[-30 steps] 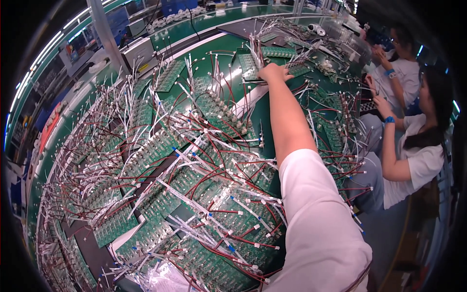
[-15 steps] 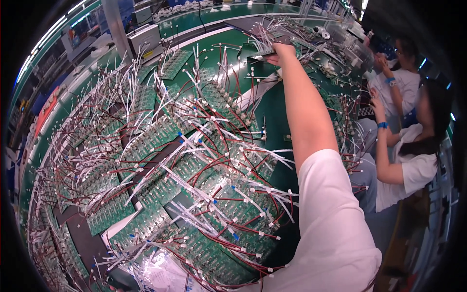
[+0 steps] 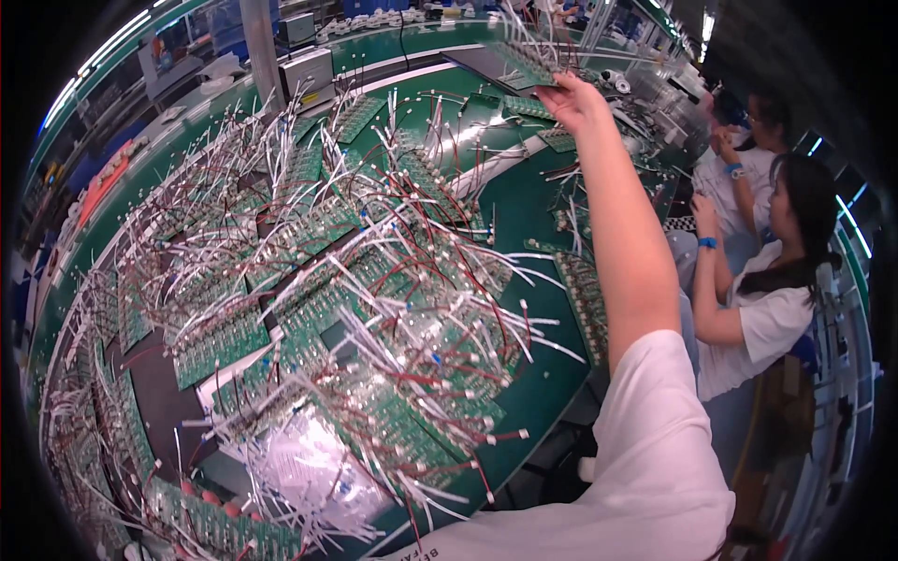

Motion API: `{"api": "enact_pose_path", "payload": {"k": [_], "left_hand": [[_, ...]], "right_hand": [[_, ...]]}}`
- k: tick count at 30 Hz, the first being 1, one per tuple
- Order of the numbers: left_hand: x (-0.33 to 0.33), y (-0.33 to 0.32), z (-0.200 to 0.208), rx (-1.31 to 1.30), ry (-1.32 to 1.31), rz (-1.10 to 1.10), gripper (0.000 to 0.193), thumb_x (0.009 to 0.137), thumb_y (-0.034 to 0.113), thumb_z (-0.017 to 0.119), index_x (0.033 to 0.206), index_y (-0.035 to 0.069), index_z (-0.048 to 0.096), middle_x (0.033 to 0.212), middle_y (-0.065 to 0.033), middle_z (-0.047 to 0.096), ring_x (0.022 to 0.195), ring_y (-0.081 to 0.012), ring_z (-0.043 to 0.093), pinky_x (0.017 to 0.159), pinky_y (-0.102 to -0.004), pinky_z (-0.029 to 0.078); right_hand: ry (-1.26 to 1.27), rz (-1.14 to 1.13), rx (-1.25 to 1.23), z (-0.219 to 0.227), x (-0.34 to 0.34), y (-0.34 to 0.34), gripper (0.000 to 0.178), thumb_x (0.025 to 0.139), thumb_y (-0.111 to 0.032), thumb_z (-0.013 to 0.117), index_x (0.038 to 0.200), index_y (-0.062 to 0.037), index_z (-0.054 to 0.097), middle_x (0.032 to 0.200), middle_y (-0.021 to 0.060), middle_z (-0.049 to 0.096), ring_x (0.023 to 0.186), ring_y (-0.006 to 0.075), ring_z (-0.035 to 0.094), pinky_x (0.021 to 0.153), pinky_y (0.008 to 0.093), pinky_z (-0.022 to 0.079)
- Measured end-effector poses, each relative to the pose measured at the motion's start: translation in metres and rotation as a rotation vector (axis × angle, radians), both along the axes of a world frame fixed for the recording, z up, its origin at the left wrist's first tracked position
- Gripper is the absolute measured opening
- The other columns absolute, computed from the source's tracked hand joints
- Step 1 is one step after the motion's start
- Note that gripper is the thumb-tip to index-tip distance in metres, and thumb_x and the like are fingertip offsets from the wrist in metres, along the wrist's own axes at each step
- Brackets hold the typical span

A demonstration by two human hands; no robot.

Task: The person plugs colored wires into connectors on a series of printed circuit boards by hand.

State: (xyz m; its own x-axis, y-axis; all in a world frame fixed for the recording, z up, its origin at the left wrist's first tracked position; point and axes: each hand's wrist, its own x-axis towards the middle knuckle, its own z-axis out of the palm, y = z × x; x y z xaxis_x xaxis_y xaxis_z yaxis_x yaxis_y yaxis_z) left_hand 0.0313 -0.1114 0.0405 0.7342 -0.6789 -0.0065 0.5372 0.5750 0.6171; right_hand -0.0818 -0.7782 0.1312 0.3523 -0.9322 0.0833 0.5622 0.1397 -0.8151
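Across green workbench [image 3: 517, 222], circuit boards [image 3: 223, 350]

Wearer: white shirt [image 3: 552, 528], cloth plain and softly creased. Right sleeve [image 3: 659, 411] short, loose, hem above elbow. Dark print [image 3: 430, 553] on shirt, cut by lower frame edge. Forearm [image 3: 622, 215] and right hand [image 3: 573, 101] bare.

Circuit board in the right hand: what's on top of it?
White wires rise from the circuit board. The right hand covers its near corner, so anything there can't be seen.
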Motion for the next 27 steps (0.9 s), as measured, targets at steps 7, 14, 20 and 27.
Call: {"api": "enact_pose_path", "payload": {"k": [7,14,20,27], "left_hand": [[-0.056,0.034,0.020,-0.158,-0.071,0.032,0.075,0.086,0.037,0.050,0.144,0.012,0.010,0.124,-0.0119,0.042,0.115,-0.0289,0.043,0.102,-0.0561,0.028],[-0.077,0.065,0.020,-0.383,0.084,-0.101,0.087,0.078,0.050,0.058,0.142,0.009,0.015,0.112,-0.0095,0.041,0.101,-0.0267,0.043,0.100,-0.0611,0.026],[-0.084,0.120,0.006,-0.634,0.140,-0.139,0.068,0.086,0.042,0.053,0.140,0.012,0.025,0.137,-0.0092,0.032,0.121,-0.0290,0.038,0.101,-0.0610,0.026],[-0.085,0.155,-0.011,-0.635,0.175,-0.080,0.069,0.082,0.029,0.061,0.139,0.012,0.026,0.140,-0.0050,0.032,0.124,-0.0233,0.038,0.104,-0.0538,0.026]], "right_hand": [[-0.043,0.565,-0.215,0.052,-0.059,0.197,0.036,0.086,0.000,0.052,0.121,-0.0031,0.045,0.107,0.0097,0.058,0.094,0.0207,0.059,0.087,0.0378,0.048],[-0.092,0.907,0.017,0.010,-0.103,0.409,0.058,0.084,-0.001,0.053,0.136,-0.0010,0.027,0.127,0.0131,0.047,0.111,0.0237,0.053,0.096,0.0372,0.043],[-0.156,1.035,0.171,-0.012,-0.101,0.500,0.073,0.079,-0.004,0.064,0.137,0.0025,0.020,0.133,0.0171,0.041,0.116,0.0274,0.049,0.096,0.0404,0.043],[-0.131,1.130,0.315,-0.036,-0.086,0.530,0.057,0.083,0.004,0.056,0.133,-0.0013,0.031,0.115,0.0119,0.056,0.101,0.0213,0.058,0.084,0.0359,0.051]]}}
